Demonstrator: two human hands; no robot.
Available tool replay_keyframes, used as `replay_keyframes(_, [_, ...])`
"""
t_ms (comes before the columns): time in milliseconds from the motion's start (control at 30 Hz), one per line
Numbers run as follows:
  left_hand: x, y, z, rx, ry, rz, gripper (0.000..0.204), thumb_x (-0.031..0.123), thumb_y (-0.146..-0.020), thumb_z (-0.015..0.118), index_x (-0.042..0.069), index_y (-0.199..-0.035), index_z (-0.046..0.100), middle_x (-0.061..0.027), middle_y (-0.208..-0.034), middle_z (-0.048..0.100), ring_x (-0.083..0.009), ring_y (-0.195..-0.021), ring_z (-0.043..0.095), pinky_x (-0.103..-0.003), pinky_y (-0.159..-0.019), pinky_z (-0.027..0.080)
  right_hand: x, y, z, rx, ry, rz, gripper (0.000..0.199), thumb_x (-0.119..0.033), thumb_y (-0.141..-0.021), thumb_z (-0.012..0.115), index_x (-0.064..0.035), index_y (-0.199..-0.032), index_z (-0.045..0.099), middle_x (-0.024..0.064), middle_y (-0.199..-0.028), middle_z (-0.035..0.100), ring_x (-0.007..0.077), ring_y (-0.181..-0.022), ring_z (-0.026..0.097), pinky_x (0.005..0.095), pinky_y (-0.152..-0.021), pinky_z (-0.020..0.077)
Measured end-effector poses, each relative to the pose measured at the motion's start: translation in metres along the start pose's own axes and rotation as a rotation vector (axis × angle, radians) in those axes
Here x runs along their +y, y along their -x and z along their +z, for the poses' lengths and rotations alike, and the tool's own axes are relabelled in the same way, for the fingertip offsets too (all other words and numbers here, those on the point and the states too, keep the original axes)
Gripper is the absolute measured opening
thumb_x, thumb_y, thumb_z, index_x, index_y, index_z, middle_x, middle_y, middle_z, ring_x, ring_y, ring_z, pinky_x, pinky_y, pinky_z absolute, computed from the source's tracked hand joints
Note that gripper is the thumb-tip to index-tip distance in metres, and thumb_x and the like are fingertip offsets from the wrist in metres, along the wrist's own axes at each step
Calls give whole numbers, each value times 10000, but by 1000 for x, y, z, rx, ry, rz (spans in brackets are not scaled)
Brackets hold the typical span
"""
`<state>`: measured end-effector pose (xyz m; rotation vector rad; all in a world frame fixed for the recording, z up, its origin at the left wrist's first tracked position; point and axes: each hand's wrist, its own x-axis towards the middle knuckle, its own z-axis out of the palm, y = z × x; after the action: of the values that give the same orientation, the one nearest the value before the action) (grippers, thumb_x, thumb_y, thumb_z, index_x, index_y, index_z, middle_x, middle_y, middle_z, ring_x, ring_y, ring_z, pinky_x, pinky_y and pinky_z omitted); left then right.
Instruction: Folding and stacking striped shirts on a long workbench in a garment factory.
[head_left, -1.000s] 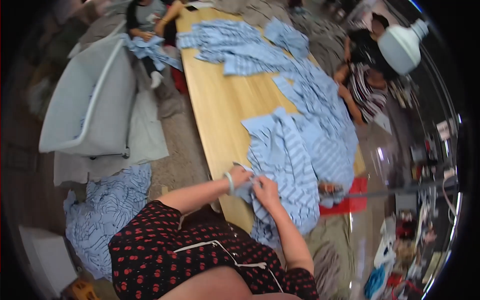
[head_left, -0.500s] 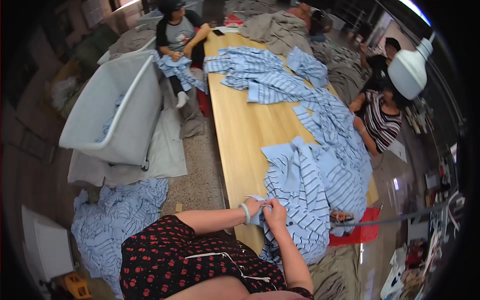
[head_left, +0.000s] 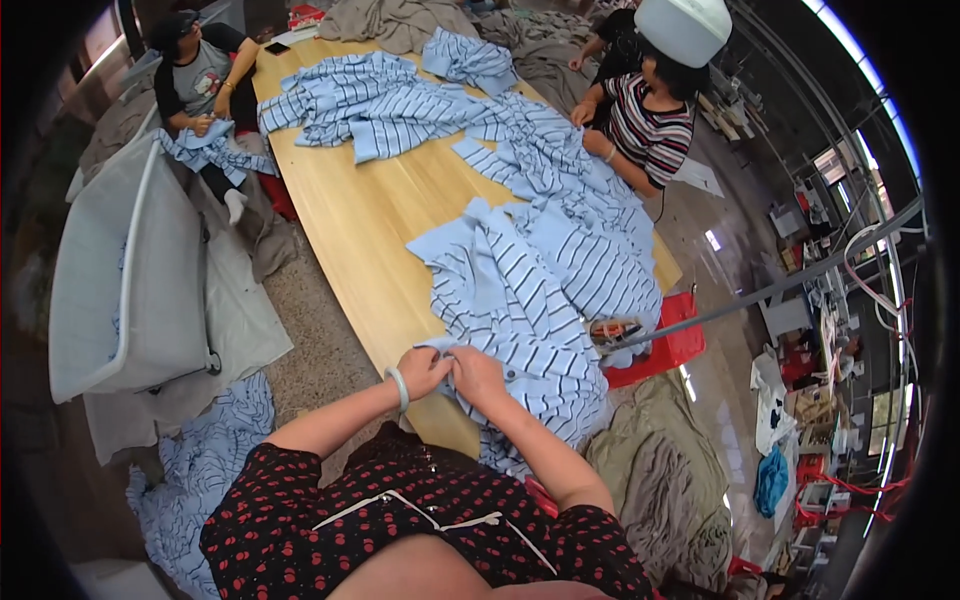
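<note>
Left hand: our left hand [head_left: 425,373], a pale bangle [head_left: 398,388] at its wrist, pinches the edge of a striped garment [head_left: 515,325] in the lower middle of the frame.
Right hand: our right hand [head_left: 478,380] sits just beside it, fingertips closed on the same edge; the two hands are together.
Striped garment: light blue with dark stripes, it lies crumpled from the hands toward the middle of the frame, beside more blue striped cloth [head_left: 390,105] reaching to upper centre.
Table: under it all we see a pale wooden table [head_left: 345,220], a black phone [head_left: 277,47] at its far upper-left corner.
Co-workers: at upper left a seated person [head_left: 205,85] holds striped cloth; at upper right a person in a striped top [head_left: 648,130] has both hands at the pile.
Floor, left: we see a wheeled white bin [head_left: 165,290] and, below it, a striped heap [head_left: 215,430].
Right side: a red container [head_left: 665,345] stands near the table's edge, with grey-brown cloth [head_left: 655,465] below.
</note>
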<state>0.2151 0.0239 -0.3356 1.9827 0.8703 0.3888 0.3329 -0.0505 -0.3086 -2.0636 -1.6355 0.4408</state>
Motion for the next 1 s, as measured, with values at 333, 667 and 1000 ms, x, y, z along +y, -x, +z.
replay_keyframes(333, [5, -5, 5, -14, -193, 14, 197, 177, -814, 380, -10, -820, 438, -229, -726, 532, -380, -665, 522, -449, -603, 409, -7, -14, -6, 18, 60, -63, 108, -102, -739, 435, -22, -691, 487, 176, -686, 531, 347, -631, 529, 420, -535, 420])
replay_keyframes(667, [-3, 1, 2, -86, -310, 35, 167, 124, -791, 369, -10, -864, 436, -214, -734, 548, -357, -672, 541, -423, -594, 431, -8, -5, 7, -27, 108, -85, 105, -42, -718, 452, 4, -798, 502, 177, -760, 545, 340, -684, 529, 405, -576, 433])
replay_keyframes(1000, [0, -1, 3, 107, -209, 43, 134, 132, -801, 402, 1, -794, 428, -205, -664, 522, -361, -618, 522, -430, -556, 418, -1, -19, 5, -23, -15, -49, 160, -67, -724, 450, -6, -849, 529, 172, -770, 553, 335, -703, 533, 399, -608, 432])
